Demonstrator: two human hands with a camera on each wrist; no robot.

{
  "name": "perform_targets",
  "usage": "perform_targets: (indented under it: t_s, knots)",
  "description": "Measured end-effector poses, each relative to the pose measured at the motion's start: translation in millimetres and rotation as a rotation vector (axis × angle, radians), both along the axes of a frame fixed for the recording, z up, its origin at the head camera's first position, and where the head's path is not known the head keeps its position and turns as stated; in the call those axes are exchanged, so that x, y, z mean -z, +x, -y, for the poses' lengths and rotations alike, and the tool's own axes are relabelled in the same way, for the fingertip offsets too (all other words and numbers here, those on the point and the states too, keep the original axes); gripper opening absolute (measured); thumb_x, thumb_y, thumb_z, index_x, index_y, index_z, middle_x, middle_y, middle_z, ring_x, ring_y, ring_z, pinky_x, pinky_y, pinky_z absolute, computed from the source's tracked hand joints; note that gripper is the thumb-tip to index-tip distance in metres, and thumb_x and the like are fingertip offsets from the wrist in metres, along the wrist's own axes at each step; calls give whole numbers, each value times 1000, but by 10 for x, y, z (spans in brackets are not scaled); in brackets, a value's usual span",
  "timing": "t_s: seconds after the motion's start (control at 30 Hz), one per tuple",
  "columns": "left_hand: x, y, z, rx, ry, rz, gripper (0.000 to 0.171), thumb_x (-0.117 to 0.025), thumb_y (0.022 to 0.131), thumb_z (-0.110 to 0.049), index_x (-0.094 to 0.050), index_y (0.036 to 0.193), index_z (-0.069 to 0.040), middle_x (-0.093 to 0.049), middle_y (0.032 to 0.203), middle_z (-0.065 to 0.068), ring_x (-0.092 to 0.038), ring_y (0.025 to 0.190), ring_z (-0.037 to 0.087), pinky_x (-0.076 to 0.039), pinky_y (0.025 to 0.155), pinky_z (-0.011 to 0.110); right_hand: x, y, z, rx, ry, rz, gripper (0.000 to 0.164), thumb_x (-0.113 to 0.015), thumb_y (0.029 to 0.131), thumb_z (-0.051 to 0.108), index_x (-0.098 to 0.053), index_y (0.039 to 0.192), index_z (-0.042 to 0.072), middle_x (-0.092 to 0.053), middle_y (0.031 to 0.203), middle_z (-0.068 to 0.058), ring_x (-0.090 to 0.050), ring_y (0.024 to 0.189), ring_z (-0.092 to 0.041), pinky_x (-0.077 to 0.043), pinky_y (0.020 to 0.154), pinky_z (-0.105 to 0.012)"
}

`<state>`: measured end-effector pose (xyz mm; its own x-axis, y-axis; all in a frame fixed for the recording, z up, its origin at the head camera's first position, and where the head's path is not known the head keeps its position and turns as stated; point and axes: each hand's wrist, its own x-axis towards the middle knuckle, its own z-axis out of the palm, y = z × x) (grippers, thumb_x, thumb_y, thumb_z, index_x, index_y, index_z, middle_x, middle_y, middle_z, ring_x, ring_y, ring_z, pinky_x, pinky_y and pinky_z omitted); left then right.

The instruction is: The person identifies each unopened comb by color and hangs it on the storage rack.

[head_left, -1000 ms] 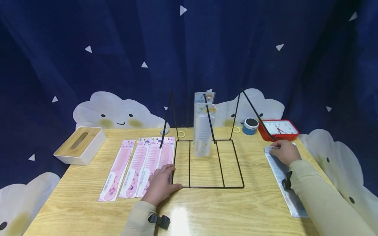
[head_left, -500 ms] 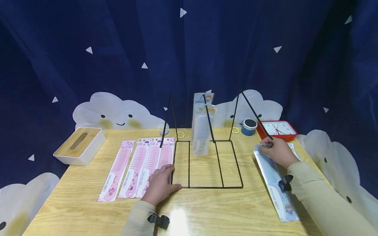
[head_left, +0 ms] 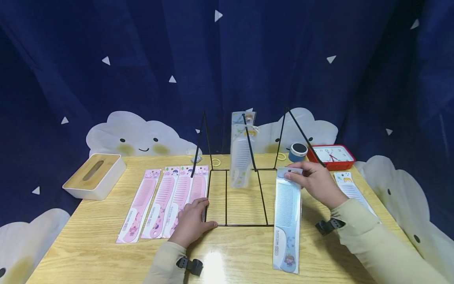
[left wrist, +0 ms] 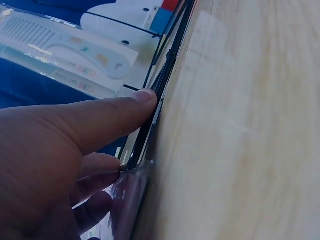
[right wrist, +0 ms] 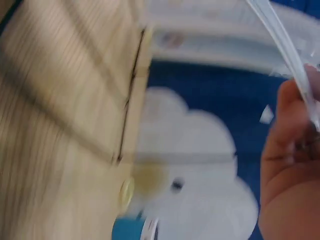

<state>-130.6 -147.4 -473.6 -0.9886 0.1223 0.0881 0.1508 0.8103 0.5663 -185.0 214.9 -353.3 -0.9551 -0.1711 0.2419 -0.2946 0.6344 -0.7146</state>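
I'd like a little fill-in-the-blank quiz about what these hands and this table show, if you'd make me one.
1. The right hand pinches a packaged comb coloured light ____.
2. The left hand touches a wire rack coloured ____.
3. The pink combs on the table number ____.
4. The clock has a ____ frame.

blue; black; four; red

The desk (head_left: 244,252) is smooth pale wood with fine grain, glossy near its front edge. The rack (head_left: 244,225) seems to be smooth metal wire. Toward the left edge, the pink combs (head_left: 164,197) are wrapped in clear, shiny plastic, and so is the blue comb (head_left: 286,221). Near the back left corner, the tissue box (head_left: 101,179) has a matt wooden lid. Behind the back edge, the curtain (head_left: 159,51) is matt cloth.
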Motion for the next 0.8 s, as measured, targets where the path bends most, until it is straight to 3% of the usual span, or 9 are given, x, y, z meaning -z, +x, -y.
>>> perform_targets:
  t_s: [0.1, 0.27, 0.6, 0.8]
  knots:
    - [5, -4, 4, -5, 7, 1, 76, -89, 73, -35, -61, 135, -3, -55, 142, 9, -52, 119, 36, -38, 90, 56, -97, 135, 171, -30, -134, -8, 25, -80, 87, 28, -74, 103, 10, -71, 87, -3, -58, 72, -17, -46, 58, -26]
    - [11, -11, 3, -6, 9, 2, 76, -89, 73, -35, -61, 135, -3, -55, 143, 8, -52, 119, 36, -38, 90, 56, -244, 344, 420, -109, -326, 3, 16, -80, 87, 16, -74, 92, 3, -73, 88, 4, -63, 76, -13, -52, 64, -25]
    - [-17, 4, -2, -4, 12, 6, 75, -89, 73, -35, -61, 135, -3, -56, 142, 9, -52, 119, 36, -38, 90, 57, -459, 604, 800, -261, -540, -57, 6, -79, 82, -3, -74, 83, -1, -72, 88, -4, -66, 77, -15, -55, 61, -27]
    - [-10, 4, -5, -1, 3, 4, 75, -89, 72, -35, -61, 134, -4, -56, 142, 9, -53, 117, 35, -39, 88, 56, -553, 647, 952, -288, -619, -96, 12, -80, 78, -7, -72, 79, 2, -72, 85, -6, -65, 74, -16, -55, 59, -27]
